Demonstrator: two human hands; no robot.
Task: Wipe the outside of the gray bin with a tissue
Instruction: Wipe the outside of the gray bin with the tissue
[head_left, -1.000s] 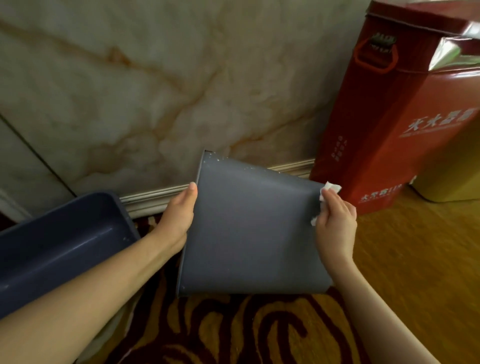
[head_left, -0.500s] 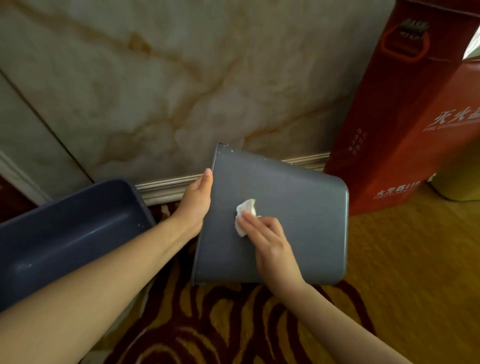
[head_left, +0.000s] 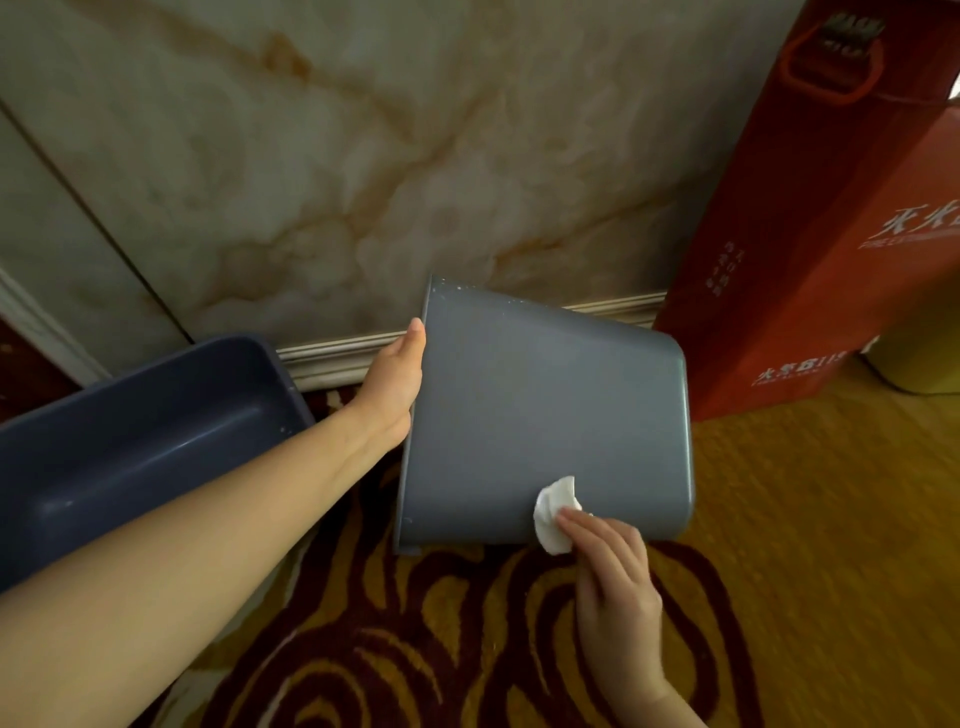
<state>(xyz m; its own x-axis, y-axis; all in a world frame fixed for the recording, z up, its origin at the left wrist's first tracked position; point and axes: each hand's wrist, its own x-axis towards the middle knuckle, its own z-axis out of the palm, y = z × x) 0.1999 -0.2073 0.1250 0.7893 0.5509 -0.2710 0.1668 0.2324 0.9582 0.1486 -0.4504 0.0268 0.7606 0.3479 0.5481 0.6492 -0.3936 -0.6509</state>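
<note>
The gray bin (head_left: 545, 410) is tipped on its side above the carpet, its rim to the left and its closed base to the right. My left hand (head_left: 392, 382) grips the rim at the bin's left edge, fingers hidden inside. My right hand (head_left: 615, 577) presses a crumpled white tissue (head_left: 555, 512) against the bin's near lower edge with its fingertips.
A dark blue tray-like lid (head_left: 135, 436) lies at the left by the skirting. A tall red fire-extinguisher box (head_left: 810, 234) stands at the right against the marble wall (head_left: 337, 156), with a yellowish container (head_left: 919, 338) beyond it. Patterned red and gold carpet (head_left: 467, 634) covers the floor.
My right hand has carried the tissue from the bin's right end to its left middle, then down and right to the near lower edge. My left hand keeps its grip on the rim.
</note>
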